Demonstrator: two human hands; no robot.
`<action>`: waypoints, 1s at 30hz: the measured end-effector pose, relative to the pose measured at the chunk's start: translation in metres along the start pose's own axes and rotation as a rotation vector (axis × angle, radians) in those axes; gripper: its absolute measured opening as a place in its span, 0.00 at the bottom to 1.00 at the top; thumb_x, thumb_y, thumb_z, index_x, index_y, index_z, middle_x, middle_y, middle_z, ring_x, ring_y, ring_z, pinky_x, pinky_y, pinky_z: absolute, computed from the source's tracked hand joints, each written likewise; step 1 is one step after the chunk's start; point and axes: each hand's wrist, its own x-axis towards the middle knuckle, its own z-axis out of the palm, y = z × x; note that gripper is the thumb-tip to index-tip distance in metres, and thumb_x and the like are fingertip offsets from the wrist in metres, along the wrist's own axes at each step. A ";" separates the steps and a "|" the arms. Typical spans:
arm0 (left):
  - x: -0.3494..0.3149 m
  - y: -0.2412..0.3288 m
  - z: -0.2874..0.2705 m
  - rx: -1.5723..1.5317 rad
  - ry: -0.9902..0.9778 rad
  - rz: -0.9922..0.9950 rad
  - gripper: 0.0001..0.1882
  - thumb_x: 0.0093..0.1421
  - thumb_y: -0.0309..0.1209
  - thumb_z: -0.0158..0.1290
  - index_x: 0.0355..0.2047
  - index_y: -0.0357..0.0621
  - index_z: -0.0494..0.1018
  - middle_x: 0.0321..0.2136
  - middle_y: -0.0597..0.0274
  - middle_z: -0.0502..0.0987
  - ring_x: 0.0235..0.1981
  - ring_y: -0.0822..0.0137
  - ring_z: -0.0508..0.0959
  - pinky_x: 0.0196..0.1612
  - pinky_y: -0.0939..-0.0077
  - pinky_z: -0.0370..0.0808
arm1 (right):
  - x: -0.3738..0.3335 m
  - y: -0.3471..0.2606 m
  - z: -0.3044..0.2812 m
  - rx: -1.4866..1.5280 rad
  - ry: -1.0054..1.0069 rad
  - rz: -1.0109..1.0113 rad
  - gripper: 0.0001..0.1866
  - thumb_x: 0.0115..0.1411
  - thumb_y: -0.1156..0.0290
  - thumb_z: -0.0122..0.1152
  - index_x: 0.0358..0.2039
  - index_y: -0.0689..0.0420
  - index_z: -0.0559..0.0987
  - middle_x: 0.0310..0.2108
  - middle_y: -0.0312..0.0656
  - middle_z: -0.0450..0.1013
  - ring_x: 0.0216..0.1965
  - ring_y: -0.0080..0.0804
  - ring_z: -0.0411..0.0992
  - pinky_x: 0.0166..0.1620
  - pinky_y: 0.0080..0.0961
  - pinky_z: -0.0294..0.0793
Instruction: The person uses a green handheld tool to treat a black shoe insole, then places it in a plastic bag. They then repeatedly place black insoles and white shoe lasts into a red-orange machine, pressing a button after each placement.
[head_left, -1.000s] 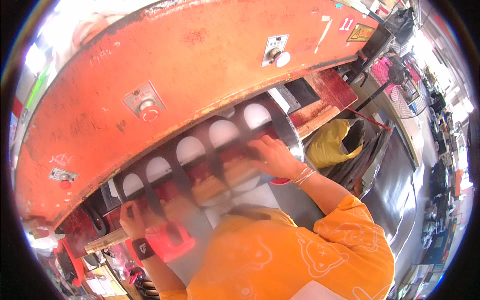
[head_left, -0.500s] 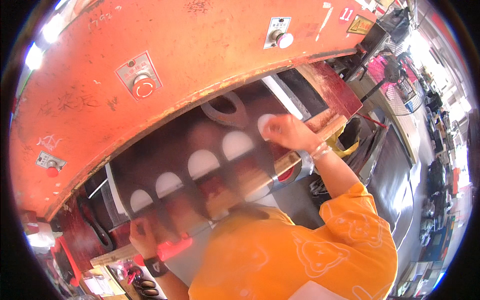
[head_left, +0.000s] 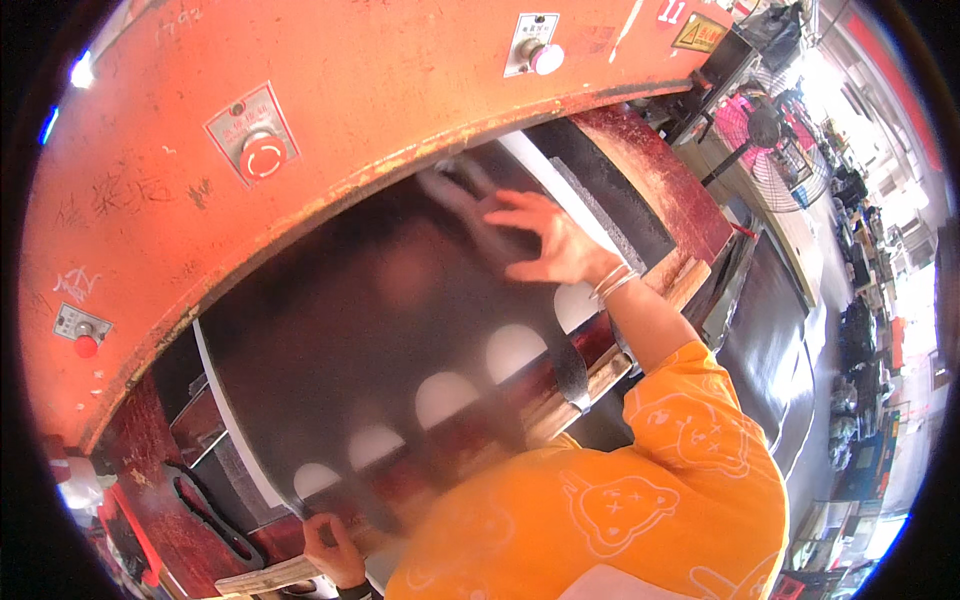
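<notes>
A wide black sheet lies over a white board under the orange machine. Its near edge has several half-round cutouts with white showing through. My left hand is at the sheet's near left corner, thumb and fingers closed on the edge. My right hand is over the sheet's right side, fingers spread. Just beyond its fingertips is a pale looped shape, perhaps a cutting die, blurred; whether I touch it I cannot tell.
Across the far side runs the orange machine beam, low over the sheet, with a red push button and a pale knob. A dark looped strip lies at the left. A fan stands at the far right.
The sheet with its cutouts has come toward me and to the right. My right hand has opened and moved inward toward the looped shape. My left hand has shifted nearer with the corner.
</notes>
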 end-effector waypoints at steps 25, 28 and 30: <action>0.104 0.002 0.022 0.094 0.100 0.174 0.04 0.56 0.27 0.53 0.29 0.39 0.73 0.23 0.56 0.76 0.24 0.62 0.76 0.30 0.70 0.71 | 0.070 0.055 -0.007 -0.159 0.716 -0.011 0.26 0.49 0.63 0.65 0.49 0.55 0.74 0.54 0.49 0.66 0.57 0.50 0.60 0.59 0.43 0.59; 0.124 0.000 0.026 0.027 0.094 0.158 0.05 0.56 0.27 0.54 0.30 0.38 0.73 0.23 0.56 0.76 0.25 0.62 0.75 0.31 0.70 0.71 | 0.111 0.054 -0.041 -0.184 1.176 -0.019 0.32 0.52 0.63 0.63 0.57 0.56 0.66 0.59 0.54 0.58 0.59 0.53 0.56 0.60 0.45 0.56; 0.138 -0.002 0.029 0.067 0.116 0.214 0.05 0.56 0.26 0.53 0.31 0.37 0.74 0.24 0.56 0.76 0.25 0.62 0.75 0.32 0.70 0.72 | 0.147 0.050 -0.057 -0.052 1.310 -0.059 0.34 0.53 0.63 0.62 0.60 0.57 0.62 0.60 0.57 0.54 0.60 0.55 0.53 0.61 0.46 0.54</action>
